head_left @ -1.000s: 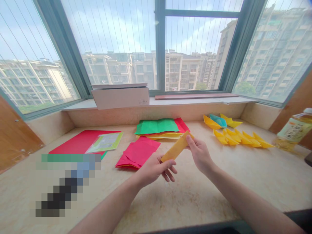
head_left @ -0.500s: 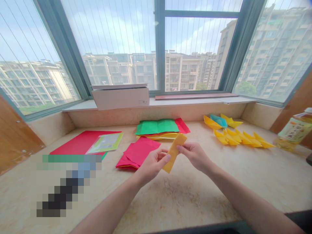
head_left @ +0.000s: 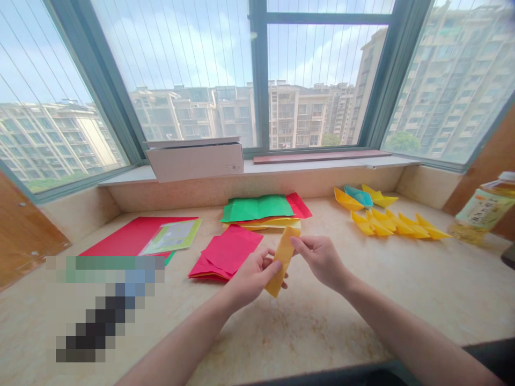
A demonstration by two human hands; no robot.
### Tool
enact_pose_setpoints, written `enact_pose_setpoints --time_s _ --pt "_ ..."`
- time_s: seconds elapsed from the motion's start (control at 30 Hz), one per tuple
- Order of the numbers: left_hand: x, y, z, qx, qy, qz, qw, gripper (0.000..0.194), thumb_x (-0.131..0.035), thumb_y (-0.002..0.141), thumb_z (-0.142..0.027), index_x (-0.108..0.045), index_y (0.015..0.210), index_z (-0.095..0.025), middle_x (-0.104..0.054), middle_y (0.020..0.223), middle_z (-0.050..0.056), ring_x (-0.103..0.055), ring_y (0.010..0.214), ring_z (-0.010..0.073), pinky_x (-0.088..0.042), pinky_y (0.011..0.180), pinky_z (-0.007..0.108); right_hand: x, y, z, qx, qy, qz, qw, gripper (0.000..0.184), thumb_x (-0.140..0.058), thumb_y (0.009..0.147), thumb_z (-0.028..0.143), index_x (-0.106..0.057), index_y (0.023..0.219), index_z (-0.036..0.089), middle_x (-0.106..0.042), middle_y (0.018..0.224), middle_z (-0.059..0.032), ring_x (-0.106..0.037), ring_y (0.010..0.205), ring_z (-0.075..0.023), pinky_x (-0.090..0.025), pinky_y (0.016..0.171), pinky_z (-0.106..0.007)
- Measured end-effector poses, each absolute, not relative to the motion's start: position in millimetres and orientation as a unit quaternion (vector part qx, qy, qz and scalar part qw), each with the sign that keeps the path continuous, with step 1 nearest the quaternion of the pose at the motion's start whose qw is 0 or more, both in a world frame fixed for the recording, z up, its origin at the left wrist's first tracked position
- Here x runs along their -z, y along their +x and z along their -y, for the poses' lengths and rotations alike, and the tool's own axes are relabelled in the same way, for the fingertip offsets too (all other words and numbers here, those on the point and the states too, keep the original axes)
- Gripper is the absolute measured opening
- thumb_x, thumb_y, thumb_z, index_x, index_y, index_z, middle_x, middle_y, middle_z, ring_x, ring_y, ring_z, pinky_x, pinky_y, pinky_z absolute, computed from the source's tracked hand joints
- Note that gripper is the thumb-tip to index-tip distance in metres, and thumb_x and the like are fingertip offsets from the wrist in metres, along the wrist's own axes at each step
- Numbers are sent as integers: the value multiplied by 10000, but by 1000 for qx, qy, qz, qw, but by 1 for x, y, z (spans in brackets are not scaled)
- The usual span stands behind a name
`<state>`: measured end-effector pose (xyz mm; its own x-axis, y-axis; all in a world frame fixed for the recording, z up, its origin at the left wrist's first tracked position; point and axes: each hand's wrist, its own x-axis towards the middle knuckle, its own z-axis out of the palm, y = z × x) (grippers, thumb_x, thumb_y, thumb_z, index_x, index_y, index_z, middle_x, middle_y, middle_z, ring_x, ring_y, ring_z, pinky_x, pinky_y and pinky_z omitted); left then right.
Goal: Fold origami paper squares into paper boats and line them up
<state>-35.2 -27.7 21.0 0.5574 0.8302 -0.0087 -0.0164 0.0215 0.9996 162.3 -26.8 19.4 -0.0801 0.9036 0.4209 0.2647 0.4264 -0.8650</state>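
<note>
A narrow folded strip of yellow paper (head_left: 281, 262) is held tilted above the counter. My left hand (head_left: 257, 273) grips its lower part, thumb on the front and fingertips showing behind the right edge. My right hand (head_left: 319, 257) pinches the upper right edge between thumb and fingers. Just left of the strip lies a stack of pink-red folded papers (head_left: 227, 252). Behind it are green paper (head_left: 259, 206) and a red sheet (head_left: 300, 205), lying over yellow sheets (head_left: 277, 224).
Several yellow paper boats (head_left: 386, 224) and a blue one (head_left: 359, 197) stand at the back right, near a bottle (head_left: 485, 209). Red sheets (head_left: 116, 236) and a clear packet (head_left: 173, 236) lie left. A white box (head_left: 197, 162) rests on the sill.
The yellow paper has moved slightly down and is held more upright. Left fingertips now show behind its right edge. My right hand still pinches its upper edge.
</note>
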Motion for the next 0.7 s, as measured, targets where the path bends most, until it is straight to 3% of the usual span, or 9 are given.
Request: enact_pose_setpoints --time_s 0.13,0.23,0.3,0.43,0.53,0.7 --pt "-22 -33 29 -383 605 -325 618 574 -671 856 -477 -419 1285 -191 -667 818 24 -702 646 192 -541 632 319 -19 160 29 -298 -422 671 532 420 -541 939 481 -720 725 167 -722 707 -42 -652 675 -198 -477 637 -287" --pt "-23 -33 29 -388 605 -328 613 711 -615 898 -475 -266 1478 -261 -654 978 60 -696 657 178 -539 630 323 -19 157 30 -316 -381 704 510 352 -552 939 462 -738 857 176 -734 785 -37 -665 745 -203 -492 682 -290" --pt "-23 -33 31 -375 625 -333 598 713 -581 913 -489 -261 1512 -271 -640 1056 91 -691 703 182 -538 636 324 -18 154 29 -322 -372 718 492 318 -561 937 440 -745 910 183 -738 793 -32 -665 745 -201 -492 684 -292" --pt "-22 -30 35 -368 679 -345 532 706 -677 855 -444 -401 1473 -240 -630 1194 124 -657 938 224 -526 781 325 -13 150 28 -301 -402 720 478 245 -622 902 399 -763 897 199 -751 767 -29 -656 705 -194 -478 650 -293" --pt "-23 -29 35 -383 693 -351 501 557 -673 854 -453 -565 1344 -211 -637 1234 121 -620 1045 256 -506 825 314 -13 150 27 -298 -410 716 479 233 -648 884 388 -760 1006 224 -768 811 -29 -657 702 -191 -472 618 -287" --pt "-23 -32 28 -408 668 -385 489 411 -586 903 -490 -681 1096 -140 -709 979 88 -640 843 217 -478 688 267 -13 148 27 -296 -421 708 483 254 -608 906 383 -737 1026 200 -744 806 -38 -643 696 -184 -468 615 -288"
